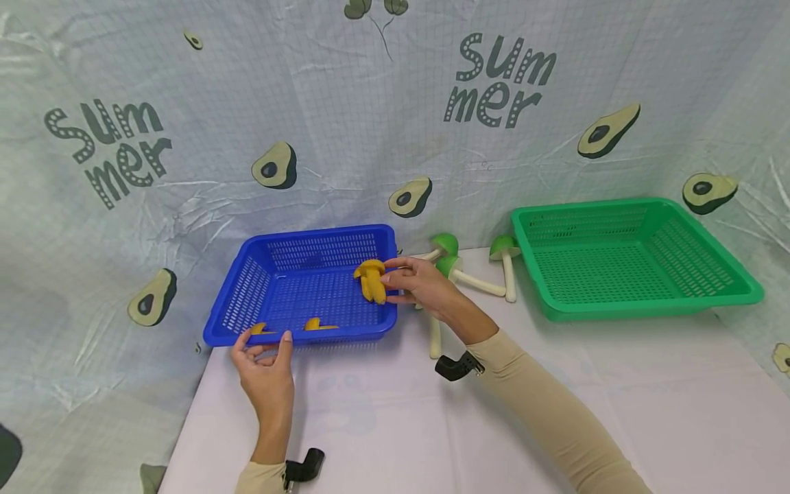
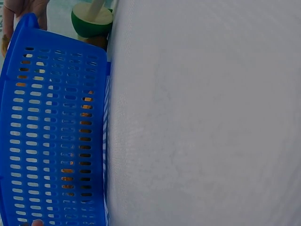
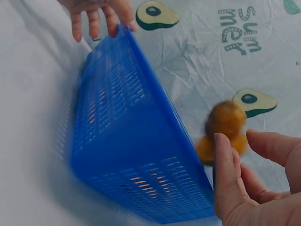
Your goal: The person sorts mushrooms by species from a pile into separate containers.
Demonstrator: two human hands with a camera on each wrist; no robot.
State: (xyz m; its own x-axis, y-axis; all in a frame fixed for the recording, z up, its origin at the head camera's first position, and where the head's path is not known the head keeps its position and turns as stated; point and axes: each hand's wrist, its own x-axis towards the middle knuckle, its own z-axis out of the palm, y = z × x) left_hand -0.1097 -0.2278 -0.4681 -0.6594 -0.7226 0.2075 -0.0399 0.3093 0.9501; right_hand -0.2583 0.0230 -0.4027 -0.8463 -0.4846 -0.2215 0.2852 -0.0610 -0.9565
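Note:
My right hand (image 1: 426, 285) pinches a yellow toy mushroom (image 1: 372, 280) between thumb and fingers at the right side of the blue basket (image 1: 317, 230). In the right wrist view the mushroom (image 3: 225, 122) is blurred, beside the basket's rim. My left hand (image 1: 268, 377) rests at the basket's front rim, thumb and a fingertip touching it, the fingers spread loosely. Inside the basket, a yellow piece (image 1: 258, 328) and another yellow piece (image 1: 315, 324) are partly hidden by the front wall. In the left wrist view the basket's outer wall (image 2: 61, 127) fills the left side.
Several green-capped toy mushrooms (image 1: 481, 281) with pale stems lie on the white table (image 1: 382, 425) between the baskets, some partly behind my right hand. A green basket (image 1: 648, 307) stands at the right. A printed cloth (image 1: 345, 103) hangs behind the table.

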